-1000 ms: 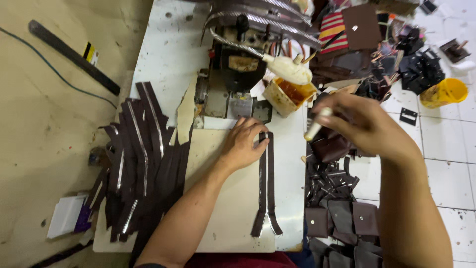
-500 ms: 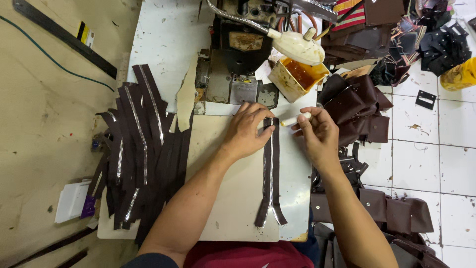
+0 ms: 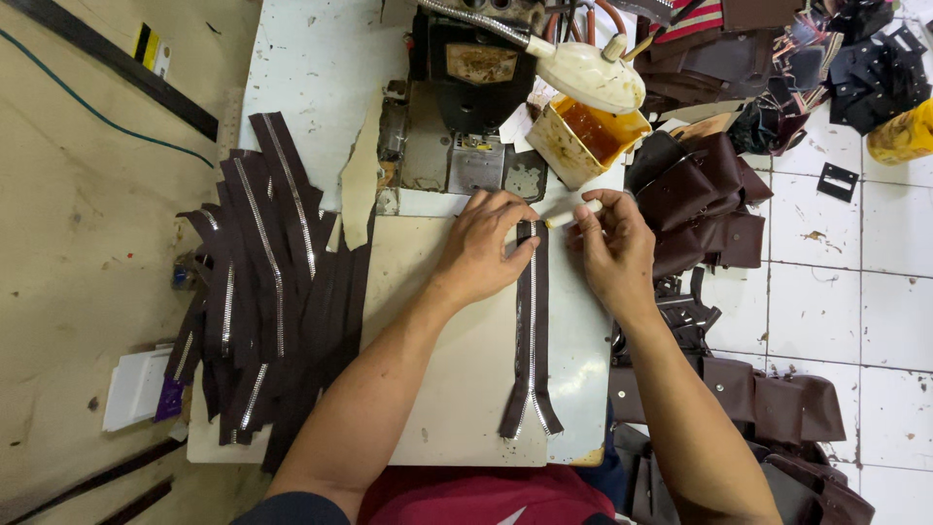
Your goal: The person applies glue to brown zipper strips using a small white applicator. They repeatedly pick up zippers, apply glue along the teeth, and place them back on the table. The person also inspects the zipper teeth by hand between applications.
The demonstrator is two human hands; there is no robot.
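Your left hand [image 3: 483, 245] presses flat, fingers spread, on the top end of the brown zipper [image 3: 531, 331] to keep it from sliding on the board [image 3: 437, 321]. Your right hand [image 3: 610, 248] pinches a small white applicator [image 3: 573, 216] w/ its tip by that end; glue tub [image 3: 583, 136] sits near for reach.

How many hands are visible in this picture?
2. The left hand presses the top of the brown zipper; the right hand beside it holds a small white stick.

open board [image 3: 437, 389] below hands, zipper pile [image 3: 262, 292] crowding left, glue tub [image 3: 583, 136] ahead
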